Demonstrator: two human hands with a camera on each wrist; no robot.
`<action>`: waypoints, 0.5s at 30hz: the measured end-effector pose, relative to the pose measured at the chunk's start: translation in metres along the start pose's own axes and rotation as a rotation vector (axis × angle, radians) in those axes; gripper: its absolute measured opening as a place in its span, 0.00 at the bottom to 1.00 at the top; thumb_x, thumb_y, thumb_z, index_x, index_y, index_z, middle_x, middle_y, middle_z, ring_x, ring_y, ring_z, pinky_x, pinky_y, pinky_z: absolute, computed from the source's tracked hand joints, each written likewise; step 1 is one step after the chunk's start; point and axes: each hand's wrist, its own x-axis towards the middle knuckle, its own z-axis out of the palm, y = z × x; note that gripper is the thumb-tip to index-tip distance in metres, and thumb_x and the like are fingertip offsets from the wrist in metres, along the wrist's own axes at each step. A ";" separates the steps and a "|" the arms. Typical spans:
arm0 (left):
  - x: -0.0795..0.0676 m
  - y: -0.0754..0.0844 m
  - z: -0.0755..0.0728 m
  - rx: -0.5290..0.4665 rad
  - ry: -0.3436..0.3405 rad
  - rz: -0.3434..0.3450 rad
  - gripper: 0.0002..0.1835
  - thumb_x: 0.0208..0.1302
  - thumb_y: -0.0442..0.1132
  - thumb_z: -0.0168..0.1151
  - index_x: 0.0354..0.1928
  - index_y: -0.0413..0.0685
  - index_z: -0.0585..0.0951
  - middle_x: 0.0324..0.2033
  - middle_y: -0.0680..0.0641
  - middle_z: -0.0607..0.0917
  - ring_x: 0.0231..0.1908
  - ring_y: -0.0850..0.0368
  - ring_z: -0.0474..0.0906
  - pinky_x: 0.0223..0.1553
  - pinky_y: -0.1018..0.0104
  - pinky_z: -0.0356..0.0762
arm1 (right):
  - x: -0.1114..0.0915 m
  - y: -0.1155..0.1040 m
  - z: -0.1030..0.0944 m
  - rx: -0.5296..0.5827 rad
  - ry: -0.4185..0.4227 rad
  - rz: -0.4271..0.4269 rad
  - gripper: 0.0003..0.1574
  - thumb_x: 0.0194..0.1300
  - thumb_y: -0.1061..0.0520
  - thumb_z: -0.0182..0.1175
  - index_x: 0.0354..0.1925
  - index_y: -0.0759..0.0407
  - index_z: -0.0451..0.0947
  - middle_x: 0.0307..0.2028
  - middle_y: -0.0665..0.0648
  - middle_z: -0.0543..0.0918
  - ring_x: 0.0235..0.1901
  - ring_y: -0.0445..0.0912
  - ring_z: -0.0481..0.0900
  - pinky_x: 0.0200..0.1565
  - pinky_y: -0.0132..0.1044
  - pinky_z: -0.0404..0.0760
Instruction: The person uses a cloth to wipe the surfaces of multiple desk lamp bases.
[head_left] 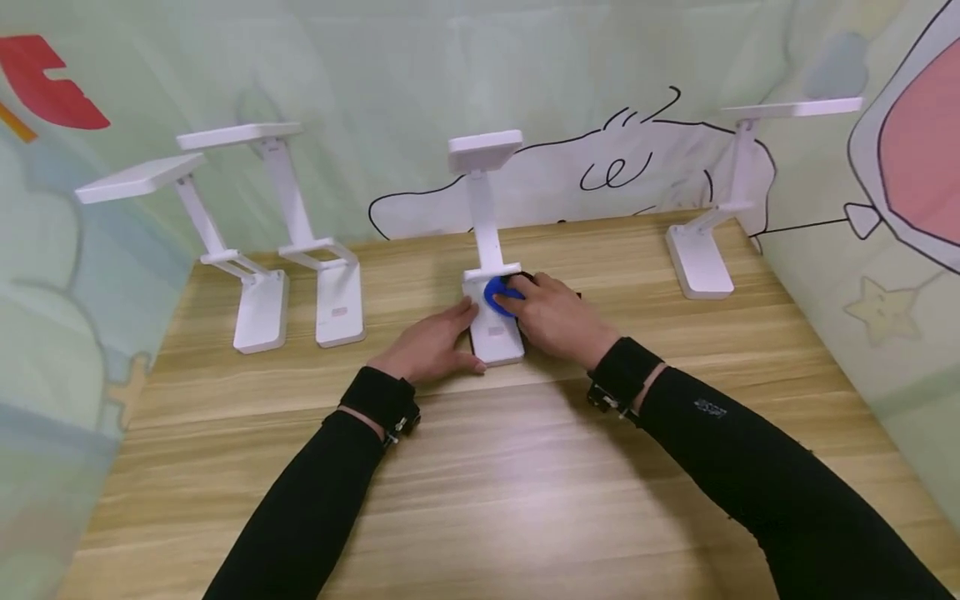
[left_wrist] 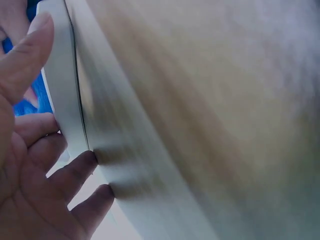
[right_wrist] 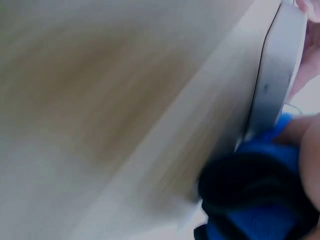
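A white desk lamp (head_left: 486, 221) stands in the middle, its arm upright over a flat base (head_left: 497, 348). My right hand (head_left: 562, 317) holds a blue cloth (head_left: 501, 295) with black trim against the top of that base, just in front of the arm's hinge. The right wrist view shows the bunched cloth (right_wrist: 270, 150) beside the base's side wall (right_wrist: 275, 75). At the base's left side rests my left hand (head_left: 431, 346), fingertips along the edge and thumb by the front corner. Those fingers (left_wrist: 75, 172) are spread in the left wrist view.
Two more white lamps, one at the far left (head_left: 261, 312) and one nearer (head_left: 339, 308), stand left of my hands. Another lamp (head_left: 699, 262) is at the back right. The wooden table (head_left: 510, 483) meets printed fabric walls (head_left: 360, 75) at the back and sides.
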 end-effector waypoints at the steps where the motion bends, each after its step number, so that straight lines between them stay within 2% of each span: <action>1: -0.001 -0.001 0.000 -0.003 0.002 -0.003 0.52 0.58 0.62 0.64 0.75 0.44 0.52 0.75 0.39 0.51 0.70 0.45 0.53 0.68 0.52 0.59 | 0.002 -0.004 0.001 -0.021 -0.004 0.017 0.26 0.66 0.59 0.57 0.62 0.59 0.74 0.54 0.66 0.75 0.48 0.57 0.72 0.49 0.52 0.77; 3: -0.001 -0.002 0.001 -0.006 0.003 -0.005 0.52 0.58 0.62 0.64 0.75 0.44 0.52 0.75 0.39 0.51 0.70 0.44 0.54 0.68 0.52 0.60 | 0.000 -0.013 0.002 -0.031 -0.005 0.035 0.28 0.64 0.59 0.58 0.62 0.62 0.73 0.54 0.67 0.75 0.50 0.57 0.72 0.48 0.52 0.78; 5: -0.001 -0.002 0.001 -0.008 0.001 -0.013 0.52 0.57 0.63 0.64 0.75 0.45 0.53 0.75 0.40 0.51 0.70 0.45 0.54 0.68 0.52 0.59 | -0.007 -0.019 0.000 0.009 -0.006 0.037 0.28 0.62 0.59 0.59 0.61 0.62 0.74 0.55 0.67 0.75 0.52 0.57 0.72 0.50 0.51 0.77; 8: -0.001 -0.002 0.002 -0.011 -0.006 -0.027 0.53 0.56 0.64 0.65 0.75 0.46 0.52 0.75 0.41 0.50 0.70 0.46 0.53 0.68 0.52 0.59 | -0.025 -0.018 -0.008 0.187 -0.037 0.031 0.29 0.60 0.59 0.60 0.61 0.59 0.75 0.55 0.66 0.75 0.53 0.56 0.73 0.53 0.52 0.76; 11: 0.000 0.000 0.001 -0.007 -0.012 -0.037 0.55 0.54 0.66 0.65 0.75 0.46 0.51 0.75 0.41 0.49 0.71 0.46 0.53 0.68 0.52 0.60 | -0.040 -0.006 -0.013 0.341 -0.087 0.077 0.27 0.60 0.57 0.59 0.60 0.55 0.77 0.55 0.65 0.74 0.53 0.56 0.74 0.54 0.52 0.76; 13: 0.000 0.001 0.000 0.001 -0.010 -0.043 0.56 0.54 0.67 0.65 0.75 0.46 0.51 0.75 0.41 0.50 0.71 0.46 0.53 0.68 0.52 0.60 | -0.042 0.003 -0.013 0.351 -0.105 0.141 0.27 0.61 0.56 0.59 0.59 0.54 0.77 0.55 0.65 0.74 0.52 0.55 0.74 0.53 0.51 0.77; 15: 0.001 0.002 -0.001 0.009 -0.004 -0.048 0.56 0.54 0.67 0.64 0.75 0.46 0.52 0.75 0.41 0.51 0.70 0.46 0.54 0.67 0.52 0.62 | -0.035 0.010 -0.011 0.303 -0.118 0.206 0.27 0.61 0.55 0.59 0.60 0.55 0.77 0.55 0.66 0.74 0.52 0.55 0.75 0.52 0.51 0.78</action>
